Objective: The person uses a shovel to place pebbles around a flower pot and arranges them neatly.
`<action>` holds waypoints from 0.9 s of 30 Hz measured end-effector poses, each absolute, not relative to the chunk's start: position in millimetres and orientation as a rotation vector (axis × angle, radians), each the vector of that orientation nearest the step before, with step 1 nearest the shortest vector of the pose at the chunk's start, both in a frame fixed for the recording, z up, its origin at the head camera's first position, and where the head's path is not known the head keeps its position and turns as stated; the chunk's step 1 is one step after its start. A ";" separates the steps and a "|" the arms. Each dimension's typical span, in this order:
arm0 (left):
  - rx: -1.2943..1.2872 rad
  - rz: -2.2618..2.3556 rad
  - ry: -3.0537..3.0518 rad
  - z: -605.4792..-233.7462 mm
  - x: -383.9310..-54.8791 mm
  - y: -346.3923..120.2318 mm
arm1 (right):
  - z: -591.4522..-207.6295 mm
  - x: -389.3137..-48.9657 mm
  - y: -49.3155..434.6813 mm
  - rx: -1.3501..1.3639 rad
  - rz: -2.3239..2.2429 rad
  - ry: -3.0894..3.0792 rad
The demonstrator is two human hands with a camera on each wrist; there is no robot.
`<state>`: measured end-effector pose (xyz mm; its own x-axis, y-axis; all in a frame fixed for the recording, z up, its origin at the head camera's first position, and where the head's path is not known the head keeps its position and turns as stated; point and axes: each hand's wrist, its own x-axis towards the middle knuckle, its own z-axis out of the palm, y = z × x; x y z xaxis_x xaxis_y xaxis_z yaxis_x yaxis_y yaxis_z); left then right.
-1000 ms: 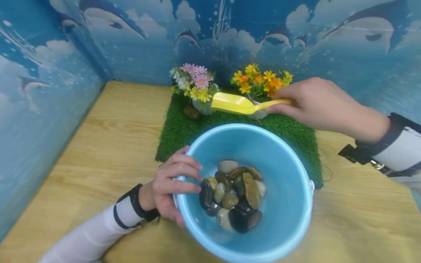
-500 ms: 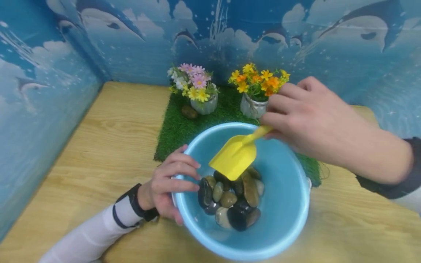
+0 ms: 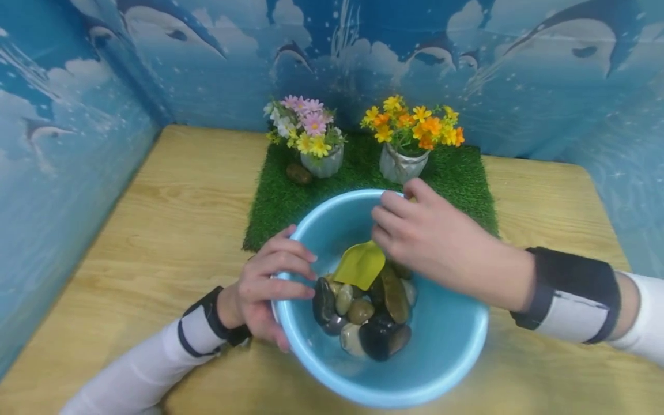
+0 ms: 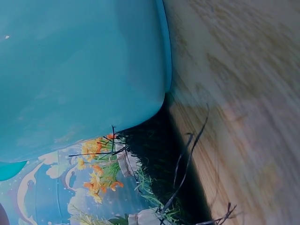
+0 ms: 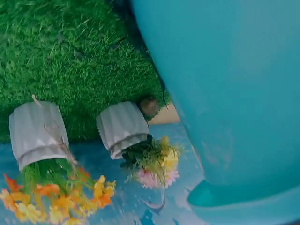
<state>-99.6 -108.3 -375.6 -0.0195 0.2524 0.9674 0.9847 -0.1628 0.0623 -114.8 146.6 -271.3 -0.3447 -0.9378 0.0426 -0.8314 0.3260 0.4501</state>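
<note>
A light blue bucket (image 3: 451,346) stands on the table, partly over the green turf mat. Several smooth stones (image 3: 360,311) in black, brown and cream lie on its bottom. My left hand (image 3: 275,288) holds the bucket's left rim, fingers over the inside and thumb outside. With my right hand (image 3: 415,230) I grip the handle of a yellow toy shovel (image 3: 361,265); the handle is mostly hidden by the hand. The shovel's blade points down inside the bucket, overlapping the stones at the back. The left wrist view shows the bucket's outer wall (image 4: 75,70) close up.
Two grey-white pots stand at the back of the turf mat (image 3: 270,202): one with pink and yellow flowers (image 3: 311,127), one with orange and yellow flowers (image 3: 415,124). A brown stone (image 3: 298,173) lies beside the left pot. Dolphin-printed walls (image 3: 233,69) enclose the wooden table (image 3: 171,219).
My right hand has brought the yellow shovel from above the flower pots down into the bucket, turning the blade downward onto the stones. The left hand stays on the rim.
</note>
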 end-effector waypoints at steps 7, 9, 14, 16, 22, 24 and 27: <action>-1.510 -1.239 -1.341 -375.4 -100.0 -107.9 | -277.2 -118.5 147.4 1.642 -0.425 -2.346; -1.513 -1.240 -1.338 -375.5 -100.5 -107.7 | -277.5 -119.2 148.0 1.645 -0.425 -2.348; -1.515 -1.240 -1.329 -375.8 -101.4 -107.1 | -277.0 -120.3 148.2 1.653 -0.422 -2.350; -1.513 -1.239 -1.328 -375.8 -101.4 -107.0 | -276.9 -120.7 147.8 1.655 -0.426 -2.351; -1.517 -1.242 -1.337 -376.5 -100.7 -107.5 | -273.2 -119.8 149.1 1.708 -0.422 -2.354; -1.519 -1.245 -1.342 -377.1 -100.7 -107.9 | -270.9 -118.7 149.7 1.744 -0.418 -2.348; -1.519 -1.246 -1.348 -378.2 -100.9 -108.6 | -267.9 -117.3 149.8 1.788 -0.429 -2.340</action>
<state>-100.9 -108.6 -378.2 -0.0239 0.2625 0.9646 0.9822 -0.1737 0.0716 -117.3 149.8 -267.9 -0.2690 -0.9622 -0.0422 -0.9146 0.2415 0.3243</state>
